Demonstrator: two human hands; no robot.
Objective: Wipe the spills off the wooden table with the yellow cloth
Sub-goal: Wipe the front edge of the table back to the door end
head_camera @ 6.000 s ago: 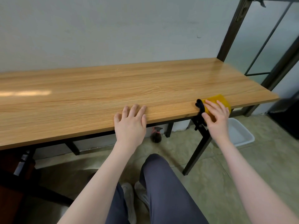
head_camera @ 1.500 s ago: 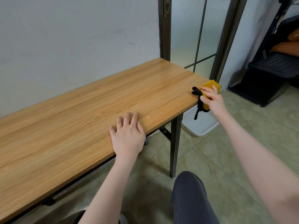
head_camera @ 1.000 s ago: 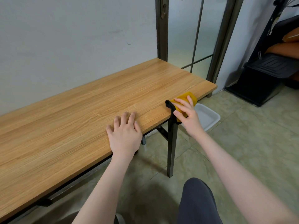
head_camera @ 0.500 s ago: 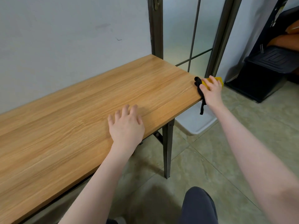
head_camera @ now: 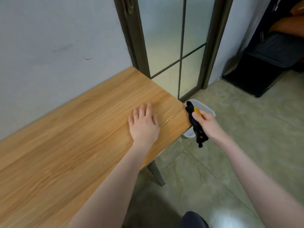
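Note:
The wooden table [head_camera: 82, 137] runs along the wall and ends at the right near a glass door. My left hand [head_camera: 144, 125] lies flat on the tabletop close to that right end, fingers spread. My right hand [head_camera: 207, 124] grips the yellow cloth [head_camera: 196, 111], which has a black edge and a black strap hanging down. The cloth is pressed against the table's right end edge, just off the top surface. Most of the yellow part is hidden by my fingers. No spill shows on the wood.
A white plastic basin [head_camera: 204, 109] sits on the floor beside the table's right end, below my right hand. A dark metal table leg [head_camera: 156, 173] stands under the front corner. The glass door frame [head_camera: 136, 46] rises behind the table. Black furniture [head_camera: 263, 71] stands at the far right.
My right hand has slid the cloth off the tabletop's far right corner to the end edge, over the basin. My left hand has stayed flat on the wood. The view has swung right.

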